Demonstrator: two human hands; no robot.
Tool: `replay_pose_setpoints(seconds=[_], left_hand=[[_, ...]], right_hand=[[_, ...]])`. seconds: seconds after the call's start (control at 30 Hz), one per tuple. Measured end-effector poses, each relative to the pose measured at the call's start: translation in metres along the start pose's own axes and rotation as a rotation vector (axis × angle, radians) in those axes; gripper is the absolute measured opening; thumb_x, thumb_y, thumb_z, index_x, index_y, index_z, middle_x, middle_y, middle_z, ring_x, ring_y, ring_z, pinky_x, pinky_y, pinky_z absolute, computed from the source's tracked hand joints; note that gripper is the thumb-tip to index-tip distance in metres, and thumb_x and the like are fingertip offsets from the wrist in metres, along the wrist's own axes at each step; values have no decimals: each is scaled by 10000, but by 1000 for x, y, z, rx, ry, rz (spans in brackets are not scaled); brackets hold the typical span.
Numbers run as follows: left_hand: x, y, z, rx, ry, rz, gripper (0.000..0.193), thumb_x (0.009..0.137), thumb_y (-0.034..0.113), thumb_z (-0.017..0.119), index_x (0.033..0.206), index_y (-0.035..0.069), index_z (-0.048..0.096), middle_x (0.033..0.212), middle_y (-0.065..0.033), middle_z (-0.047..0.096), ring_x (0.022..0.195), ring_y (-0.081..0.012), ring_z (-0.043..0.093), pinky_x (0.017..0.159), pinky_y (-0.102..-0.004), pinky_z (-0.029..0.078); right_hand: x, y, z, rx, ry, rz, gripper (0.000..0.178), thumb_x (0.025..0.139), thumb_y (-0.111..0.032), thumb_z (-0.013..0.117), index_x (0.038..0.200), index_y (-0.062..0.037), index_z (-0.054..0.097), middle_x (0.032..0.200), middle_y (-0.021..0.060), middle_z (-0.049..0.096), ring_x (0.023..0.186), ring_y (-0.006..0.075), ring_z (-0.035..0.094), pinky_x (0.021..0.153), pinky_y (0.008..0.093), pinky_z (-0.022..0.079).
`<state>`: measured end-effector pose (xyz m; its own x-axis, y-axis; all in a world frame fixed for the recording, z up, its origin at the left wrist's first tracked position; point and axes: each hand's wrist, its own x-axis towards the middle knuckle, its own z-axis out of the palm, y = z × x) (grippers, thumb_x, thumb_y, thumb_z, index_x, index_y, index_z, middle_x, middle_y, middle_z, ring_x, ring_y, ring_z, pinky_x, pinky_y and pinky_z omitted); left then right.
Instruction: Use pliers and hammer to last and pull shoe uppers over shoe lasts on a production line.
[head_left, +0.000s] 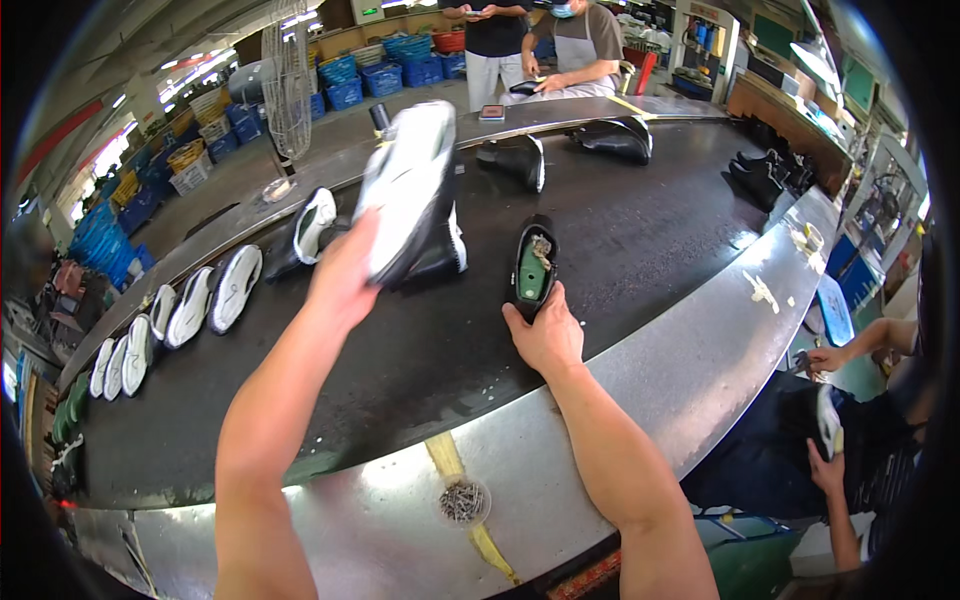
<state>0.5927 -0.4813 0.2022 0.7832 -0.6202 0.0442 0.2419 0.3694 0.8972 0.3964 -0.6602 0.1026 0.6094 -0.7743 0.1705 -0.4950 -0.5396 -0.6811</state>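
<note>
Currently: left hand (345, 272) grasping white-soled shoe (412, 180), 11 o'clock; right hand (552, 335) grasping black, green-insided shoe (535, 272), 1 o'clock.

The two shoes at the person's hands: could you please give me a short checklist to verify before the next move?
1. Left hand grips the white-bottomed shoe: ok, held raised.
2. Right hand touches the black shoe with green inside: ok, at its near end.
3. That shoe's opening faces up: ok.
4. White bottom clear enough to inspect: not ok, blurred and glaring.
5. Tub of metal fasteners apart from both hands: ok.
6. Black belt standing still: cannot tell.
</note>
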Motion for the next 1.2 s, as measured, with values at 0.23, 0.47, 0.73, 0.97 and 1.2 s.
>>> replay_pose_setpoints(seconds=[0.23,0.47,0.73,0.97,1.2], left_hand=[[-377,100,-204,882,633,90,569,952,459,680,1180,-60,626,1010,-105,696,865,-140,646,764,-288,516],[-564,107,-262,1425,1006,16,424,893,300,736,1110,-56,658,920,-120,710,848,-193,652,782,-355,516],[-393,138,-206,1814,704,122,624,881,201,743,1409,-34,507,1444,-255,533,1364,-400,494,1143,-440,386],[-52,23,-222,2001,245,246,880,902,338,720,1553,-29,255,1608,-246,287,1511,-398,258,1226,-446,275],[122,-17,-221,2036,396,179,1011,838,360,799,1587,41,200,1670,-190,188,1550,-396,148,1239,-506,219]], right_hand=[[3,-11,-11,119,66,-42,675,868,-429,736,1303,-14,429,1174,291,668,1077,487,652,937,520,520],[12,3,7,14,92,-60,701,890,-484,694,1325,-1,432,1200,313,651,1114,505,627,956,527,503],[9,2,11,-15,78,-29,964,904,-435,696,1504,149,219,1512,342,397,1366,441,478,1106,459,434],[10,-1,8,22,71,-30,946,900,-370,704,1507,157,205,1530,359,358,1395,466,432,1137,462,403],[4,-9,8,-25,15,23,945,904,-347,692,1523,134,164,1492,372,394,1365,481,459,1122,461,411]])
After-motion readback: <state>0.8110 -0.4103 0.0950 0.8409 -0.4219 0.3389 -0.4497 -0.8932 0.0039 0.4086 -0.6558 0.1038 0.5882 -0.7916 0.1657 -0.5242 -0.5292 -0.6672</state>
